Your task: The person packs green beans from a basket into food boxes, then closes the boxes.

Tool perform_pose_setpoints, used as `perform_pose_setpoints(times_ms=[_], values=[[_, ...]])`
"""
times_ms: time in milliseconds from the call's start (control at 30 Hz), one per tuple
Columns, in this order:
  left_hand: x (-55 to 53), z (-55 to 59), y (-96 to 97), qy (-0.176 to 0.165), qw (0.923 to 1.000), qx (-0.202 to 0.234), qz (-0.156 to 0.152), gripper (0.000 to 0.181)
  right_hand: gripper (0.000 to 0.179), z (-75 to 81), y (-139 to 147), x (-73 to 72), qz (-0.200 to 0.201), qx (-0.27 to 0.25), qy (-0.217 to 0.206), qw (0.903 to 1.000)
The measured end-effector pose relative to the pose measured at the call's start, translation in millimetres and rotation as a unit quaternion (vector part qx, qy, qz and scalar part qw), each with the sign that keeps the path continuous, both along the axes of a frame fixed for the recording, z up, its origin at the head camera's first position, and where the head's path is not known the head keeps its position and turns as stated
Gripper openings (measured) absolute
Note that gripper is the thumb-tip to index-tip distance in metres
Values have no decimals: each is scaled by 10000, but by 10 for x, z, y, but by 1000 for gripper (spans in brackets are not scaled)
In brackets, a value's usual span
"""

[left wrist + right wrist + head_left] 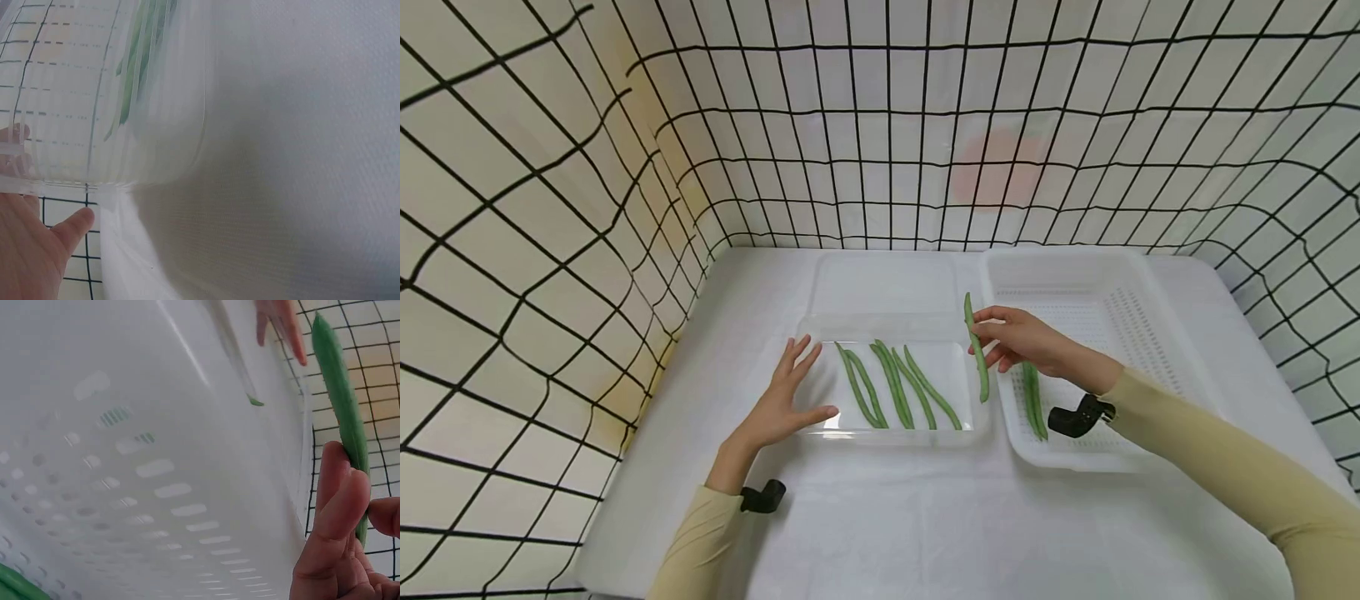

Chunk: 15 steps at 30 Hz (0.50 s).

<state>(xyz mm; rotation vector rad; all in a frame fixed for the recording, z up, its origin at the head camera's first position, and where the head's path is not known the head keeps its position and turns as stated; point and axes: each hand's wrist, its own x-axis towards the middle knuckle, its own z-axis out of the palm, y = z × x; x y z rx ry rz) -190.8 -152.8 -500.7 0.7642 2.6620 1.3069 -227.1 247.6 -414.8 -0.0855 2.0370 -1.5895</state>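
Note:
My right hand (1026, 340) pinches one green bean (976, 350) between thumb and fingers, above the gap between the two containers. In the right wrist view the same bean (340, 387) stands nearly upright from the fingertips. My left hand (782, 402) is at the left side of a clear plastic box (891, 437), fingers spread and straight. Several green beans (895, 387) lie side by side in that box, tilted slightly. The left wrist view shows the hand (37, 244) beside the box wall, with beans seen through the plastic.
To the right stands a white perforated basket (1180, 350) with a few green beans (1033, 400) along its left side. A clear lid (883, 279) lies behind the box. Black netting (887, 125) surrounds the white table (887, 525) at the back and both sides.

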Motion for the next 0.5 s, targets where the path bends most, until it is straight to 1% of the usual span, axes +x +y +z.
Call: perform_pose_setpoints(times_ms=[100,233,333,500], values=[[-2,-5,8,23,10000,15,4,95,48,-6,-36,-6,175,428,320,9984],[-6,-3,20,62,10000,-22,27,95,46,28,-93,-2,292,853,485,9947],[-6,-3,22,75,10000,-48,42,95,45,52,-123,-4,371,973,475,9934],[3,1,29,16,9999,-103,86,95,42,66,-128,-11,507,970,356,9934]])
